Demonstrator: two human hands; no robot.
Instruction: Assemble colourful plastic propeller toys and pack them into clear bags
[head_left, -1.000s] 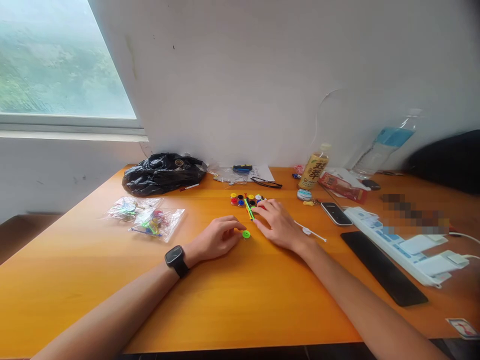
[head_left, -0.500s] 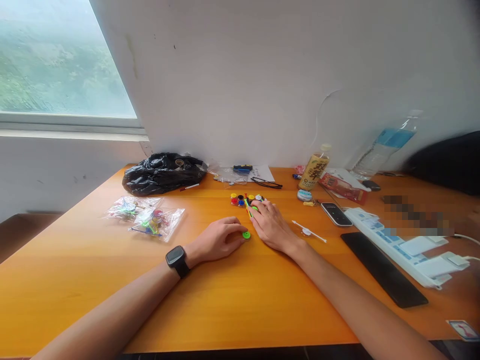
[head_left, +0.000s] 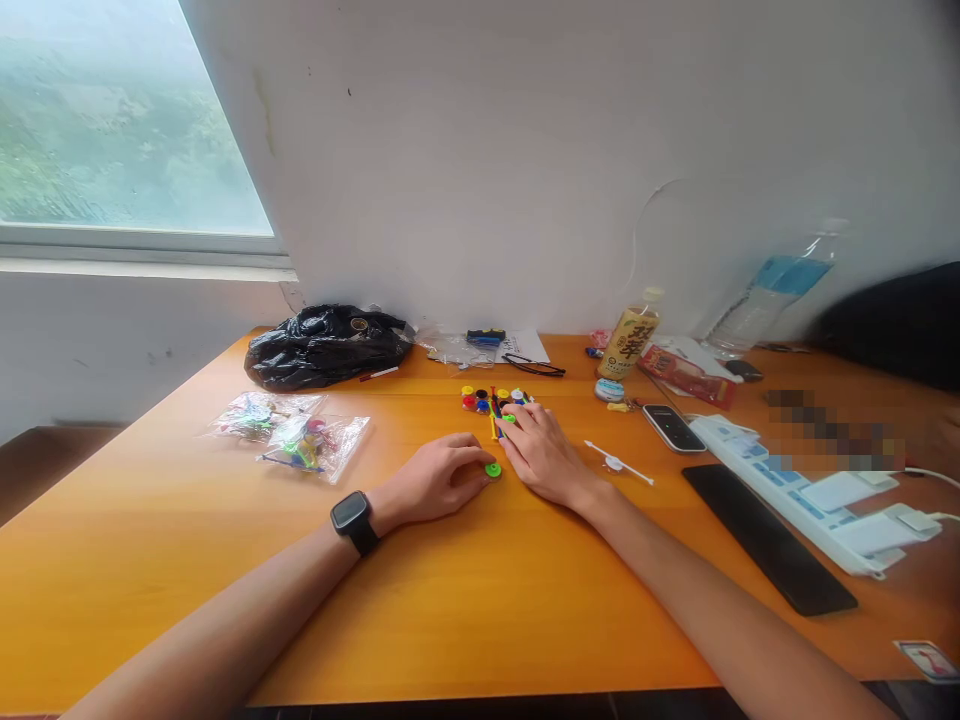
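Observation:
My left hand (head_left: 446, 477), with a black watch on its wrist, rests on the table. Its thumb and fingers are closed at the edge of a small bright green disc (head_left: 493, 470). My right hand (head_left: 546, 452) reaches over a bundle of thin coloured plastic sticks (head_left: 494, 415). A green plastic piece (head_left: 509, 418) shows at its bent fingers, which hide most of it. Small round pieces in red, yellow, blue, black and white (head_left: 469, 402) lie in rows just beyond. Right of my right hand lies a white stick with a white disc (head_left: 613, 464) on it.
Clear bags of coloured parts (head_left: 311, 448) lie at left, before a black plastic bag (head_left: 326, 345). Glasses (head_left: 532, 367) lie near the wall. At right are a drink bottle (head_left: 628, 340), a phone (head_left: 673, 428), a power strip (head_left: 787, 490) and a black slab (head_left: 765, 540).
My right fingers have shifted slightly at the sticks. The green stick seen lying in the bundle no longer shows there; purple and yellow sticks show instead. My left hand and the disc have stayed put.

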